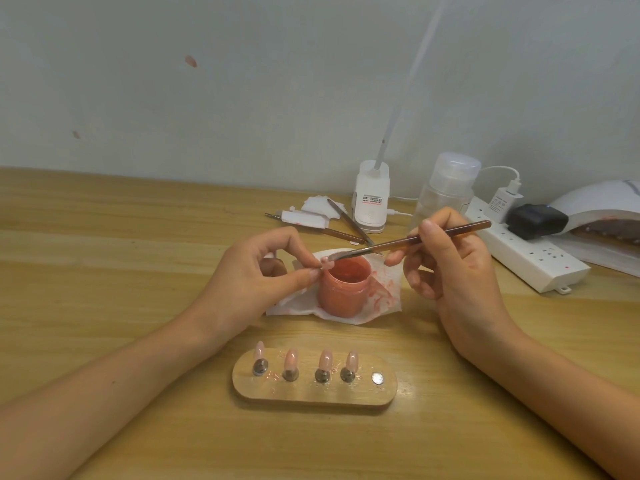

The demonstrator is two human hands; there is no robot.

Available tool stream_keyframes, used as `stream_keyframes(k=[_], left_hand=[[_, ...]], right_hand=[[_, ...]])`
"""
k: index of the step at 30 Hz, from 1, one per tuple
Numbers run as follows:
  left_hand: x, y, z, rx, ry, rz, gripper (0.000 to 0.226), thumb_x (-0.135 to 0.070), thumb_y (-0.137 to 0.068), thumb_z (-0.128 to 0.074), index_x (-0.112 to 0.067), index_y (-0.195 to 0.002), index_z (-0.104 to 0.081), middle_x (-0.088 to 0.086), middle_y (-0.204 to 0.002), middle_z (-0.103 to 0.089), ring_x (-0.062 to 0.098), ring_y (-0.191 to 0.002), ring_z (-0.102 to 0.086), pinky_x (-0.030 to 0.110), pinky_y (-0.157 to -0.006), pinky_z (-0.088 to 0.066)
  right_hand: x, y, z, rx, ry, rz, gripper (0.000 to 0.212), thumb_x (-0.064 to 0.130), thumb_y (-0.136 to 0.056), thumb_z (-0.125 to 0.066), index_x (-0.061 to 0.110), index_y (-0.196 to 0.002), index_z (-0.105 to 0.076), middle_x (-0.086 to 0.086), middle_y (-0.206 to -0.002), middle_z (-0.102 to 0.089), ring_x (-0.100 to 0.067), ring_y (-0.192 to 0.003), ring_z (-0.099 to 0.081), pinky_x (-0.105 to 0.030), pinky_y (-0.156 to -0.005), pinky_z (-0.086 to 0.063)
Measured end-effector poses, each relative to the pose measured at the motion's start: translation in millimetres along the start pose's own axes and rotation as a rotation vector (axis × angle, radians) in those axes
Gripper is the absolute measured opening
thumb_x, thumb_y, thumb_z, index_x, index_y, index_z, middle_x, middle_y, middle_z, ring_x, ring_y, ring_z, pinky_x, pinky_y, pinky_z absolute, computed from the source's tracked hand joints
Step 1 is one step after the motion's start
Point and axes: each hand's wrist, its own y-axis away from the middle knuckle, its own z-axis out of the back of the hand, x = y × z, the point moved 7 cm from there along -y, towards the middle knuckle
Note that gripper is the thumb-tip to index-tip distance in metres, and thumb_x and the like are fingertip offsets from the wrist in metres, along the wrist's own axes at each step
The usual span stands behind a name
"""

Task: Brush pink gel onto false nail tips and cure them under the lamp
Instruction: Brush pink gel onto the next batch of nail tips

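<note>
My left hand (pixel 258 273) pinches a small false nail tip (pixel 325 260) between thumb and forefinger, just over the left rim of the open jar of pink gel (pixel 343 289). My right hand (pixel 450 261) grips a brown-handled brush (pixel 415 239), and its bristle end touches the nail tip. In front of me lies a wooden holder (pixel 313 389) with several pink-coated nail tips (pixel 325 360) standing on metal pegs; its rightmost magnet (pixel 378 378) is bare. The white curing lamp (pixel 602 209) sits at the far right edge.
The jar stands on a gel-stained paper tissue (pixel 382 292). Behind it lie tweezers (pixel 349 223), white pads (pixel 320 206), a white desk-lamp base (pixel 371 199) and a clear dispenser bottle (pixel 446 188). A white power strip (pixel 530 254) with plugs runs along the right.
</note>
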Motion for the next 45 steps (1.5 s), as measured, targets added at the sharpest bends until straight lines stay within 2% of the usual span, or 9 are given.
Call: stream_keyframes(k=[6,10,15,20,23,28,33,37,45], left_hand=[[0,1,0,0.003,-0.014,0.012,0.016,-0.015,-0.081,-0.079,-0.023,-0.076,-0.067,0.019,-0.082,-0.065,0.027,-0.062,-0.051,0.039,-0.062,-0.04],[1,0,0,0.004,-0.03,0.028,0.017,-0.013,-0.082,-0.079,-0.023,-0.075,-0.067,0.02,-0.086,-0.067,0.024,-0.062,-0.051,0.038,-0.061,-0.04],[1,2,1,-0.003,-0.041,0.046,0.018,-0.013,-0.082,-0.078,-0.024,-0.073,-0.066,0.002,-0.085,-0.072,0.014,-0.058,-0.052,0.027,-0.054,-0.043],[3,1,-1,-0.003,-0.034,0.065,0.017,-0.011,-0.082,-0.077,-0.022,-0.075,-0.066,-0.003,-0.09,-0.074,0.017,-0.059,-0.053,0.025,-0.054,-0.044],[3,1,0,-0.003,-0.029,0.078,0.018,-0.012,-0.082,-0.077,-0.023,-0.073,-0.067,-0.008,-0.076,-0.07,0.013,-0.058,-0.054,0.02,-0.053,-0.045],[2,1,-1,0.0,-0.032,0.08,0.015,-0.013,-0.081,-0.077,-0.021,-0.074,-0.067,-0.001,-0.085,-0.073,0.015,-0.06,-0.056,0.023,-0.056,-0.048],[2,2,-1,-0.006,-0.035,0.094,0.014,-0.015,-0.081,-0.077,-0.02,-0.074,-0.066,-0.006,-0.075,-0.07,0.011,-0.058,-0.055,0.019,-0.054,-0.046],[2,1,-1,-0.004,-0.043,0.09,0.014,-0.017,-0.081,-0.076,-0.023,-0.074,-0.066,0.002,-0.09,-0.073,0.014,-0.06,-0.054,0.025,-0.055,-0.046],[3,2,0,-0.004,-0.049,0.092,0.016,-0.016,-0.082,-0.077,-0.023,-0.074,-0.066,0.009,-0.088,-0.072,0.014,-0.06,-0.055,0.031,-0.057,-0.046]], right_hand=[[-1,-2,8,-0.073,0.035,-0.033,0.024,0.037,-0.088,-0.052,0.014,-0.085,-0.048,-0.007,-0.074,-0.073,-0.008,-0.047,-0.048,-0.015,-0.037,-0.034],[1,0,-1,0.001,0.025,0.001,0.024,0.036,-0.091,-0.052,0.013,-0.086,-0.048,-0.008,-0.075,-0.072,-0.008,-0.047,-0.049,-0.015,-0.038,-0.034],[-3,0,10,-0.091,0.03,-0.04,0.02,0.033,-0.094,-0.051,0.016,-0.084,-0.048,-0.007,-0.073,-0.072,-0.008,-0.047,-0.049,-0.015,-0.037,-0.033],[-1,1,0,-0.007,0.029,-0.01,0.024,0.037,-0.091,-0.052,0.013,-0.087,-0.048,-0.008,-0.075,-0.073,-0.008,-0.047,-0.048,-0.015,-0.037,-0.033],[-3,-1,7,-0.073,0.041,-0.037,0.023,0.037,-0.089,-0.052,0.015,-0.085,-0.048,-0.006,-0.073,-0.072,-0.008,-0.046,-0.047,-0.016,-0.037,-0.032],[1,0,1,-0.014,0.024,0.006,0.024,0.036,-0.092,-0.051,0.013,-0.087,-0.047,-0.008,-0.075,-0.073,-0.007,-0.046,-0.047,-0.015,-0.037,-0.032],[-2,0,10,-0.089,0.038,-0.03,0.019,0.029,-0.097,-0.05,0.015,-0.084,-0.048,-0.007,-0.073,-0.072,-0.008,-0.046,-0.043,-0.016,-0.038,-0.031],[3,2,0,-0.006,0.023,0.018,0.022,0.034,-0.093,-0.051,0.014,-0.086,-0.047,-0.009,-0.075,-0.072,-0.008,-0.044,-0.042,-0.015,-0.037,-0.03],[3,1,3,-0.024,0.015,0.024,0.022,0.036,-0.092,-0.052,0.014,-0.086,-0.048,-0.009,-0.076,-0.073,-0.008,-0.048,-0.048,-0.015,-0.039,-0.034]])
